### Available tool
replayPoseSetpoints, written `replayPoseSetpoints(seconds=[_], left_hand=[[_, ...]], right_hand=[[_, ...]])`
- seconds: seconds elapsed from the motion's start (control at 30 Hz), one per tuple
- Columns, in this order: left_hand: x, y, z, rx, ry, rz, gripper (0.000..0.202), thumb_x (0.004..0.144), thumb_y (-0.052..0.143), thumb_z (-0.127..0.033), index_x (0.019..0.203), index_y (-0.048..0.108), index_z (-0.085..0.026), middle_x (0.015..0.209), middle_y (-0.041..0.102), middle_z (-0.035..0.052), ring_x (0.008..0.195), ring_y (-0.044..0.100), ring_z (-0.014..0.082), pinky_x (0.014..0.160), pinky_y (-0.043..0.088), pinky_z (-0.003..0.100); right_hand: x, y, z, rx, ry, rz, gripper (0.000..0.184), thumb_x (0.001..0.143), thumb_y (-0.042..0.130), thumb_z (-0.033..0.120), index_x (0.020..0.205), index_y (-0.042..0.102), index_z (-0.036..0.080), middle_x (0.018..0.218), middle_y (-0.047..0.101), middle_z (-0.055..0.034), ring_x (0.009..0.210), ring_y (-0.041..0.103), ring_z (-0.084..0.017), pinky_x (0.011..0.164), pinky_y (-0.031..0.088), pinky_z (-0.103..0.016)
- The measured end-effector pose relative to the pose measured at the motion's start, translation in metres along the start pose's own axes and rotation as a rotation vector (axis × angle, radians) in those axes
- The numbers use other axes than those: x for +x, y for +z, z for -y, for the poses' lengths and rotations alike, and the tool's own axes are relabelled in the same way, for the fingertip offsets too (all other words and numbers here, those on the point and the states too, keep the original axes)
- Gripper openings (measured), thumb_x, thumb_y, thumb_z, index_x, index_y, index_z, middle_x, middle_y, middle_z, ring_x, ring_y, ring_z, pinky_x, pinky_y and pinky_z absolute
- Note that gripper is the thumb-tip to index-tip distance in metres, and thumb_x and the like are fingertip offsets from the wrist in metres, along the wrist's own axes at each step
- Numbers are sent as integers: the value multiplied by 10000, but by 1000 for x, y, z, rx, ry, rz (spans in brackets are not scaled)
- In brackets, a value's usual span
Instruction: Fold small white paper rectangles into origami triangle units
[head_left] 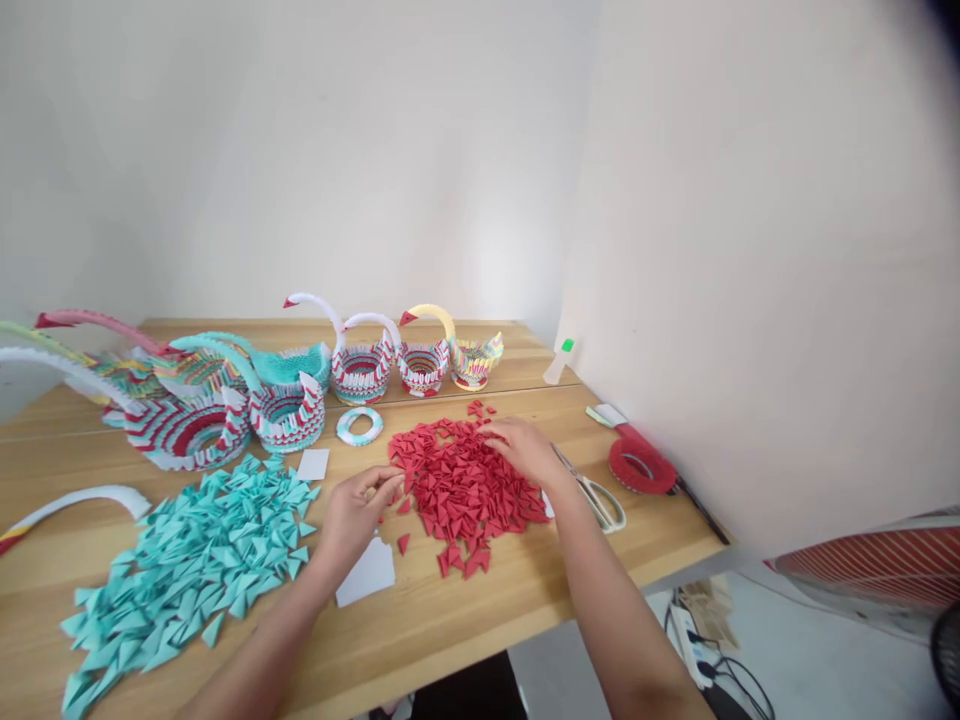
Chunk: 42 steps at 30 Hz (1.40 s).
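Note:
A heap of small folded red paper triangles [469, 490] lies on the wooden table. At its left edge is my left hand [361, 508], thumb and fingertips pinched together; whatever is between them is too small to make out. My right hand [523, 450] reaches over the upper right of the heap, fingers stretched out and touching the red pieces. To the left spreads a larger heap of turquoise paper triangles [217, 550]. A white paper piece [369, 573] lies below my left hand, and a smaller white card [313, 464] sits above it.
Several paper swan baskets [289, 415] stand along the back. A turquoise-and-white ring [359, 426] lies before them. A swan neck [82, 500] rests at left. Scissors [600, 500] and a red tape roll [642, 466] lie at right, near the wall. A power strip [688, 640] is below.

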<state>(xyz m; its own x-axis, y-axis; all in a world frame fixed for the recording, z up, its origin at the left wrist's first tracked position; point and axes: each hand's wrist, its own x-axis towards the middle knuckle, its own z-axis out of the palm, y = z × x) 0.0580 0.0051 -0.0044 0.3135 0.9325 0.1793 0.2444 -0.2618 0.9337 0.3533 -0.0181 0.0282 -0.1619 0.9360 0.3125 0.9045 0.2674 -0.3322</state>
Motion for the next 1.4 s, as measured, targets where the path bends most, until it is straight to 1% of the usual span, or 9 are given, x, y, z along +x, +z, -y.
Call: replayPoseSetpoints(seconds=[0.17, 0.27, 0.53, 0.8, 0.93, 1.1, 1.2, 1.3, 1.4], left_hand=[[-1, 0, 0, -21, 10, 7, 297, 804, 586, -456, 770, 686, -178, 651, 652, 4, 642, 587, 167, 606, 435, 237], [-1, -1, -1, -29, 12, 5, 313, 812, 577, -461, 734, 668, -172, 619, 632, -3, 591, 563, 151, 565, 420, 225], [-1, -2, -3, -1, 14, 9, 329, 834, 555, -447, 668, 627, -172, 603, 606, -14, 556, 527, 131, 556, 411, 212], [-2, 2, -3, -6, -26, 27, 345, 817, 563, -475, 757, 685, -158, 604, 619, -1, 538, 536, 144, 502, 402, 217], [-2, 6, 1, 21, 71, 55, 321, 864, 539, -430, 790, 708, -168, 699, 683, 24, 646, 608, 168, 606, 455, 237], [-3, 6, 3, 176, 335, 40, 348, 845, 620, -356, 1165, 648, -223, 1008, 707, 78, 907, 630, 222, 832, 469, 338], [-5, 3, -2, 247, 440, 56, 261, 860, 613, -349, 1075, 685, -219, 967, 714, 80, 891, 625, 220, 826, 454, 354], [-6, 2, -8, 271, 468, 75, 182, 892, 574, -319, 892, 716, -205, 836, 717, 55, 792, 624, 191, 779, 438, 334], [-7, 2, -9, 283, 465, 69, 158, 887, 581, -295, 858, 708, -205, 807, 713, 41, 767, 618, 183, 759, 423, 325]], right_hand=[[-2, 22, -8, 25, -13, -5, 242, 804, 625, 101, 982, 718, 235, 969, 722, -54, 945, 629, -214, 867, 460, -352], [-1, 29, -12, 54, 22, -43, 192, 813, 623, 124, 944, 724, 224, 919, 726, -58, 883, 643, -213, 822, 473, -347], [-7, 25, -6, 260, 112, -170, 178, 854, 604, 254, 998, 696, 199, 1003, 722, -62, 921, 661, -198, 840, 488, -336], [-6, 29, 14, 456, 90, -165, 152, 823, 645, 274, 945, 715, 217, 972, 723, -50, 909, 654, -195, 854, 486, -345], [-4, 30, 32, 476, 37, -175, 116, 827, 645, 265, 904, 714, 211, 936, 723, -54, 886, 658, -197, 839, 496, -344], [-5, 33, 64, 485, -80, -129, 140, 862, 623, 281, 974, 696, 241, 945, 715, -45, 900, 651, -196, 850, 489, -347], [-6, 35, 81, 468, -147, -103, 118, 862, 631, 270, 959, 693, 245, 929, 714, -41, 877, 649, -194, 824, 491, -341], [-5, 36, 93, 445, -218, -89, 75, 864, 630, 245, 909, 690, 233, 872, 711, -36, 821, 641, -185, 778, 491, -329], [-5, 37, 98, 442, -225, -101, 70, 871, 620, 240, 901, 682, 226, 852, 704, -39, 801, 631, -183, 759, 488, -328]])
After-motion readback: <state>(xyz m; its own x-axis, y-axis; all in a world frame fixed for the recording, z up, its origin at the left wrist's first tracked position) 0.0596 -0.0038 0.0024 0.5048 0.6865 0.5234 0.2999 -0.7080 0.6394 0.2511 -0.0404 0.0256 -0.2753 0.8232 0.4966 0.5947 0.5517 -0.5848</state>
